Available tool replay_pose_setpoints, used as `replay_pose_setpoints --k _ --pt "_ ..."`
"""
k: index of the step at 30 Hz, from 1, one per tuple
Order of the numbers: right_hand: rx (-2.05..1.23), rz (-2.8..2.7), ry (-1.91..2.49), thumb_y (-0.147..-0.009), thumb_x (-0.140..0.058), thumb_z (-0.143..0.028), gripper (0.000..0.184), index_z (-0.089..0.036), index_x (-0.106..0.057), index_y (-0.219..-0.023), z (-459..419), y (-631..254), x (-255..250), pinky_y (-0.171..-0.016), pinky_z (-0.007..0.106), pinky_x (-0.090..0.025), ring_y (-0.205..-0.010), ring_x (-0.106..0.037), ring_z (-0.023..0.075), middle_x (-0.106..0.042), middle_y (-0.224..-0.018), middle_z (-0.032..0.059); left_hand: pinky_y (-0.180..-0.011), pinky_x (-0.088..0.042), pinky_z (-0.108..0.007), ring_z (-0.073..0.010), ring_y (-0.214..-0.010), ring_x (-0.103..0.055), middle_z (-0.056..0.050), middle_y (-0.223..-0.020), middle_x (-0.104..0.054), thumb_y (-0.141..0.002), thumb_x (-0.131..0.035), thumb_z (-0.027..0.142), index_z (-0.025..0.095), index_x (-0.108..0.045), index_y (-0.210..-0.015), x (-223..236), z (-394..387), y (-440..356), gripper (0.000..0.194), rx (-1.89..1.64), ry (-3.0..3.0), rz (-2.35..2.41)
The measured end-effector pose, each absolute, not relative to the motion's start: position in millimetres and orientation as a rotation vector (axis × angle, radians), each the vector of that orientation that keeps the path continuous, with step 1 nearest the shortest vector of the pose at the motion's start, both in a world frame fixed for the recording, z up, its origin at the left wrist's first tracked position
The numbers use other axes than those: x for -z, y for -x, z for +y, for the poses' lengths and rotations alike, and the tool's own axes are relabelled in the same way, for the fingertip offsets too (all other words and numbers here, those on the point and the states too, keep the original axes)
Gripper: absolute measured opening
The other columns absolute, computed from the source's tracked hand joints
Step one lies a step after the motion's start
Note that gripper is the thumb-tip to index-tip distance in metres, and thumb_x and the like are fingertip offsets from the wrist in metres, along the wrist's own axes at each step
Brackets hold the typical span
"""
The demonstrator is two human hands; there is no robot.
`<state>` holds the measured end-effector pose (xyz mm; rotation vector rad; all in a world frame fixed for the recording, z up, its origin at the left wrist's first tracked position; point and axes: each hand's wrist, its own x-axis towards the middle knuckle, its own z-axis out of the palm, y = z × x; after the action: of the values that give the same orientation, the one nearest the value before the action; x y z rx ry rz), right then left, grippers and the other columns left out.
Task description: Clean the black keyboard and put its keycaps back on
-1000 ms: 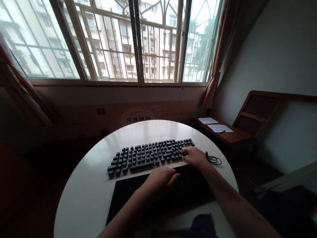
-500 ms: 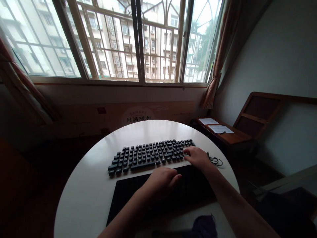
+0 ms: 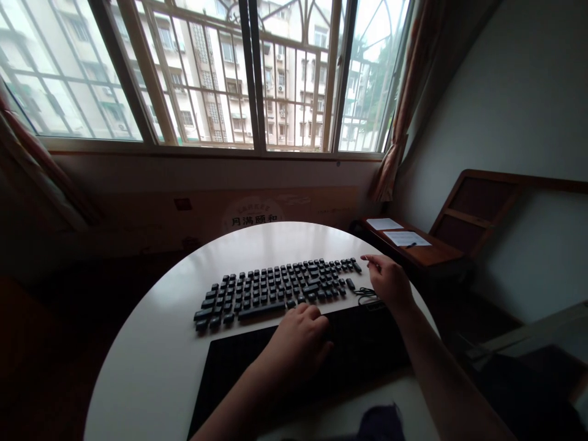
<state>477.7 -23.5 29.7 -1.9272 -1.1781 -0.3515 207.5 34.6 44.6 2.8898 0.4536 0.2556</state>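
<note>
Crosswise on the worktop (image 3: 138, 361), the keys (image 3: 310, 288) stretch beyond the curled left hand (image 3: 301, 337), their right end nearer the part-curled right hand (image 3: 390, 282); whether either grip is closed or holding anything cannot be told.

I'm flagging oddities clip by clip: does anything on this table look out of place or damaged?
Yes, the dark keys look odd: they lie in keyboard-like rows directly on the white table, tabletop showing between them, not on the black slab. One key sits slightly apart, beside the cable. No spill or damage shows.
</note>
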Motion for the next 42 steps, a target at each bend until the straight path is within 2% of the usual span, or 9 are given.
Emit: replay_pose_setpoints --k 5,10,13,17,21,29,36,42 --pt "0.138 -1.159 2.143 -0.091 -0.051 -0.025 0.03 -0.023 -0.075 -0.11 -29 -485 -27 -0.091 0.032 -0.05 -0.102 -0.069 0.0234 -0.074 -0.116 0.0061 -0.098 -0.045 -0.048 -0.0324 -0.116 -0.055 -0.01 -0.125 -0.062 -0.083 -0.069 0.032 0.021 -0.064 -0.113 -35 37 -205 0.033 -0.216 -2.862 0.476" --pt "-0.13 -1.304 2.381 -0.087 -0.061 -0.038 0.033 -0.027 -0.073 -0.116 -33 -483 -26 -0.086 0.03 -0.049 -0.105 -0.068 0.0242 -0.074 -0.117 0.0044 -0.099 -0.046 -0.048 -0.0327 -0.115 -0.057 -0.011 -0.124 -0.062 -0.083 -0.069 0.033 0.022 -0.063 -0.117 -34 37 -205 0.036 -0.179 -2.839 0.459" --pt "-0.168 -1.355 2.43 -0.079 -0.069 -0.034 0.029 -0.03 -0.077 -0.107 -34 -482 -26 -0.082 0.029 -0.048 -0.103 -0.068 0.0242 -0.075 -0.113 0.0022 -0.098 -0.046 -0.047 -0.033 -0.114 -0.058 -0.011 -0.122 -0.063 -0.081 -0.071 0.034 0.022 -0.064 -0.116 -36 37 -205 0.038 -0.188 -2.839 0.459" --pt "-0.207 -1.39 2.529 -0.073 -0.071 -0.022 0.019 -0.028 -0.08 -0.088 -37 -490 -28 -0.073 0.029 -0.046 -0.093 -0.07 0.025 -0.077 -0.097 0.0043 -0.098 -0.047 -0.046 -0.0328 -0.114 -0.058 -0.01 -0.12 -0.064 -0.08 -0.072 0.033 0.023 -0.064 -0.115 -36 36 -205 0.038 -0.179 -2.847 0.471" --pt "-0.293 -1.429 2.572 -0.073 -0.07 -0.022 0.017 -0.025 -0.081 -0.086 -45 -502 -31 -0.066 0.027 -0.044 -0.084 -0.07 0.0236 -0.078 -0.089 0.0051 -0.098 -0.048 -0.045 -0.0323 -0.112 -0.059 -0.011 -0.118 -0.064 -0.079 -0.073 0.035 0.02 -0.065 -0.113 -36 32 -208 0.038 -0.119 -2.868 0.445" --pt "-0.388 -1.579 2.454 -0.073 -0.067 -0.015 0.031 -0.023 -0.08 -0.1 -45 -516 -34 -0.075 0.022 -0.046 -0.095 -0.069 0.0216 -0.078 -0.103 0.0033 -0.095 -0.048 -0.043 -0.0313 -0.111 -0.059 -0.01 -0.119 -0.063 -0.081 -0.072 0.037 0.022 -0.064 -0.116 -37 34 -213 0.038 -0.113 -2.9 0.403" --pt "-0.259 -1.634 2.338 -0.082 -0.064 -0.023 0.027 -0.023 -0.077 -0.105 -26 -512 -43 -0.082 0.022 -0.047 -0.095 -0.069 0.0195 -0.077 -0.105 0.0032 -0.097 -0.048 -0.043 -0.0312 -0.112 -0.059 -0.009 -0.119 -0.063 -0.08 -0.073 0.037 0.022 -0.064 -0.115 -37 35 -213 0.039 -0.122 -2.907 0.397" --pt "-0.191 -1.655 2.345 -0.077 -0.071 -0.03 0.027 -0.026 -0.076 -0.104 -8 -503 -37 -0.074 0.024 -0.047 -0.087 -0.069 0.019 -0.077 -0.098 0.0008 -0.097 -0.048 -0.044 -0.0314 -0.112 -0.059 -0.01 -0.118 -0.064 -0.08 -0.073 0.037 0.022 -0.065 -0.114 -37 34 -212 0.038 -0.122 -2.901 0.397"
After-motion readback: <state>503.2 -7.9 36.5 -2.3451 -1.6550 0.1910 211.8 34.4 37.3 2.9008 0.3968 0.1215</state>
